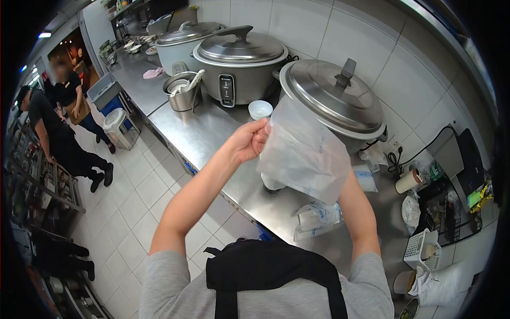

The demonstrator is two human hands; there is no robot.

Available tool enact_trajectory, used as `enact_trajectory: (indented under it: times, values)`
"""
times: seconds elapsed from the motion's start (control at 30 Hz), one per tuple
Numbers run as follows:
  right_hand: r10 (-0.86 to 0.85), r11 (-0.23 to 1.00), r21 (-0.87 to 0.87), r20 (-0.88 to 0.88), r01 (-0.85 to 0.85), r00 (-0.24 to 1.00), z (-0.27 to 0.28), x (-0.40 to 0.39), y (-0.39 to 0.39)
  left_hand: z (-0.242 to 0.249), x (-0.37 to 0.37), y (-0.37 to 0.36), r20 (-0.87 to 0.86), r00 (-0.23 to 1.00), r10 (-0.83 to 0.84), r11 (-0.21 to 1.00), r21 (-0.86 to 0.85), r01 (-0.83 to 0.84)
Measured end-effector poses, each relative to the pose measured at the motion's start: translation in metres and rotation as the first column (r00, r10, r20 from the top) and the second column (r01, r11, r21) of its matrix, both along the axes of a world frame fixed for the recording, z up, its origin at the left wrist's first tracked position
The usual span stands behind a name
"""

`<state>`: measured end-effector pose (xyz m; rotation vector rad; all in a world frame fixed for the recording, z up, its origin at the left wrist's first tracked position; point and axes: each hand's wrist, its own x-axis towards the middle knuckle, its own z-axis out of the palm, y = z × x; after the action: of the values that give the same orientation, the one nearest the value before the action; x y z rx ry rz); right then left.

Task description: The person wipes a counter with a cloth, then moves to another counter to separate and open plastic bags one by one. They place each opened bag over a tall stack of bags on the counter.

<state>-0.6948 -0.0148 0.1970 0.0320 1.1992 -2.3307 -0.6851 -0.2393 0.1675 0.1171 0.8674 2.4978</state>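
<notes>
My left hand pinches the top left edge of a clear plastic bag held up over the steel counter. The bag hangs open in front of a big rice cooker. My right hand is hidden behind the bag; only its forearm shows below it, reaching up to the bag. A cup-like container stands on the counter just under the bag, mostly hidden.
Two more rice cookers stand further back with a small white bowl and a steel pot of utensils. Packets of bags lie near the counter edge. Two people stand on the tiled floor at left.
</notes>
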Motion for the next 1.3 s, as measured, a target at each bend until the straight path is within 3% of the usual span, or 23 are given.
enact_trajectory:
  times: [0.07,0.1,0.13,0.2,0.23,0.3,0.33,0.37,0.4,0.43,0.47,0.5,0.63,0.7,0.73,0.8,1.03,1.1,1.13,1.17,1.2,1.23,1.3]
  values:
    - [0.006,0.999,0.043,0.031,-0.007,0.999,-0.002,0.0,-0.006,0.003,0.022,0.007,0.055,0.992,0.114,0.982,0.145,-0.121]
    - [0.007,0.998,0.057,0.05,-0.01,0.999,-0.003,0.001,-0.008,-0.015,0.016,-0.001,-0.171,0.981,-0.088,0.891,0.428,0.154]
    - [0.008,0.997,0.073,0.059,-0.012,0.998,-0.004,0.001,-0.011,-0.023,0.017,0.003,-0.167,0.982,-0.088,0.892,0.426,0.152]
    - [0.004,0.996,0.084,0.068,-0.01,0.998,-0.006,0.002,-0.016,-0.023,0.032,0.021,0.197,0.961,0.195,0.869,0.419,-0.263]
    - [0.008,0.99,0.141,0.053,-0.015,0.999,-0.006,0.001,-0.019,-0.048,0.025,0.017,0.199,0.962,0.19,0.871,0.418,-0.258]
    - [0.006,0.98,0.199,0.04,-0.014,0.999,-0.022,-0.007,-0.013,-0.117,0.003,0.007,0.108,0.982,-0.152,0.808,0.586,0.061]
    - [0.112,0.957,0.265,0.038,-0.118,0.993,-0.049,-0.021,-0.003,-0.118,0.011,0.01,0.11,0.981,-0.158,0.808,0.586,0.064]
    - [0.217,0.918,0.331,0.042,-0.218,0.975,-0.07,-0.031,0.003,-0.116,0.02,0.013,0.22,0.973,-0.07,0.905,0.424,-0.031]
    - [0.212,0.919,0.332,0.044,-0.215,0.976,-0.081,-0.03,0.003,-0.117,0.026,0.015,0.308,0.951,0.037,0.964,0.239,-0.115]
    - [0.196,0.904,0.378,0.048,-0.199,0.979,-0.095,-0.025,0.002,-0.123,0.029,0.017,0.309,0.95,0.033,0.964,0.24,-0.112]
    - [0.181,0.887,0.423,0.052,-0.186,0.982,-0.106,-0.019,0.001,-0.133,0.029,0.017,0.266,0.962,0.059,0.986,0.137,-0.098]
    - [0.175,0.891,0.413,0.073,-0.189,0.982,-0.117,-0.014,0.0,-0.141,0.029,0.017,0.22,0.972,0.081,0.995,0.031,-0.09]
    - [0.134,0.924,0.351,0.071,-0.151,0.988,-0.135,-0.015,0.001,-0.147,0.022,0.003,0.245,0.969,0.026,0.997,-0.074,-0.008]
    - [0.165,0.854,0.495,0.035,-0.161,0.986,-0.119,-0.016,-0.002,-0.124,0.018,-0.001,0.2,0.978,0.059,0.925,-0.38,0.022]
    - [0.162,0.856,0.492,0.035,-0.158,0.986,-0.117,-0.019,-0.006,-0.122,0.01,-0.001,0.2,0.978,0.057,0.923,-0.383,0.025]
    - [0.085,0.831,0.553,-0.011,-0.064,0.996,-0.117,-0.026,-0.013,-0.121,-0.004,0.0,0.095,0.992,0.08,0.826,-0.564,-0.013]
    - [0.169,0.762,0.632,0.012,-0.139,0.985,-0.153,-0.047,-0.018,-0.131,-0.02,0.017,0.056,0.997,0.053,0.644,-0.765,0.009]
    - [0.143,0.747,0.663,-0.085,-0.052,0.986,-0.14,-0.036,-0.016,-0.133,-0.015,0.013,0.22,0.968,0.121,0.788,-0.614,0.041]
    - [0.143,0.747,0.663,-0.089,-0.049,0.986,-0.149,-0.036,-0.009,-0.14,-0.01,0.009,0.216,0.969,0.12,0.788,-0.614,0.04]
    - [0.11,0.903,0.412,0.051,-0.121,0.993,-0.165,-0.038,0.003,-0.157,-0.003,0.002,0.374,0.923,0.092,0.958,-0.286,0.021]
    - [0.119,0.983,0.118,0.192,-0.144,0.974,-0.176,-0.037,0.01,-0.169,0.006,-0.002,0.503,0.864,0.004,0.996,0.074,-0.047]
    - [0.118,0.983,0.117,0.19,-0.142,0.975,-0.176,-0.024,0.012,-0.163,0.026,0.001,0.479,0.877,0.026,0.981,0.157,-0.115]
    - [0.027,0.956,-0.282,0.351,0.078,0.936,-0.167,0.015,0.012,-0.147,0.063,0.015,0.464,0.884,0.049,0.955,0.237,-0.178]
